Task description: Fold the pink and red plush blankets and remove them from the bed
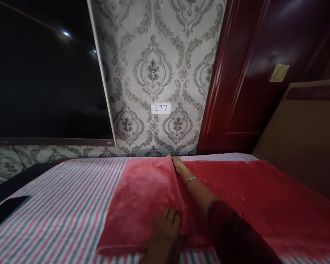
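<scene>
Two hands work a red fleece blanket (222, 198) that covers the lower centre and right of the frame. Our left hand (165, 229), low centre, pinches the near edge of a folded flap. Our right hand (180, 167), reaching further up, grips the far end of that fold, fingers partly hidden. Left lies a striped sheet (57, 205) and a dark tablet (4, 211). Beyond, patterned wallpaper bears a label (161, 108), beside a maroon door (253, 73).

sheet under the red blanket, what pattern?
Striped: pink, grey and white, on the sheet beneath the red blanket. Head view, the only one, shows it.
</scene>
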Available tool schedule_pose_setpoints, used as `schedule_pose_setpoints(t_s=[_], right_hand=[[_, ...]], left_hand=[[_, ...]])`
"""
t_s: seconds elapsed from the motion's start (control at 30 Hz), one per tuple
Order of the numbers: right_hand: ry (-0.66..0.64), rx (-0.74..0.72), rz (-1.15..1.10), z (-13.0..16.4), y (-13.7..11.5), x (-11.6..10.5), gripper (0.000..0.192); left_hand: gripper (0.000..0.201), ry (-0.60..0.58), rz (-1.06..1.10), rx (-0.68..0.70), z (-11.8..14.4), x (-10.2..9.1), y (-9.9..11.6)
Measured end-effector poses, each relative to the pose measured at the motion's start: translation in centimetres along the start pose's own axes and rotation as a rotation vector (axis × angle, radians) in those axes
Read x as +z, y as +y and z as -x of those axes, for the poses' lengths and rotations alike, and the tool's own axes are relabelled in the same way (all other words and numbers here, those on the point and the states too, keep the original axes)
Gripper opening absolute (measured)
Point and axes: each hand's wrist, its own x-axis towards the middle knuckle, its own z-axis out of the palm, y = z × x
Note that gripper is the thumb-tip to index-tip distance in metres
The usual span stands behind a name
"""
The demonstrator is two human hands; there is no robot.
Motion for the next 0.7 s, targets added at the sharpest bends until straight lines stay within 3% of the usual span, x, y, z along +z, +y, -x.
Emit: schedule_pose_setpoints(t_s=[0.07, 0.17, 0.37, 0.6, 0.7], right_hand=[[-0.011, 0.087, 0.005, 0.0, 0.4, -0.6, 0.034], [-0.011, 0.134, 0.025, 0.0, 0.8, -1.1, 0.03], [0.097, -0.001, 0.088, -1.1, 0.7, -0.7, 0.026], [0.138, 0.006, 0.18, -0.9, 2.8, -1.5, 0.03], [0.142, -0.015, 0.208, -0.5, 3.3, -1.6, 0.031]], left_hand=[[0.026, -0.06, 0.018, -0.002, 0.0, -0.1, 0.2], [0.041, -0.159, 0.085, -0.027, -0.5, -2.0, 0.9], [0.058, -0.146, 0.198, -0.018, -2.4, -5.8, 1.7], [0.038, -0.333, 0.173, 0.076, -4.3, -7.5, 1.9], [0.036, -0.342, 0.188, 0.07, -4.6, -7.8, 2.1]])
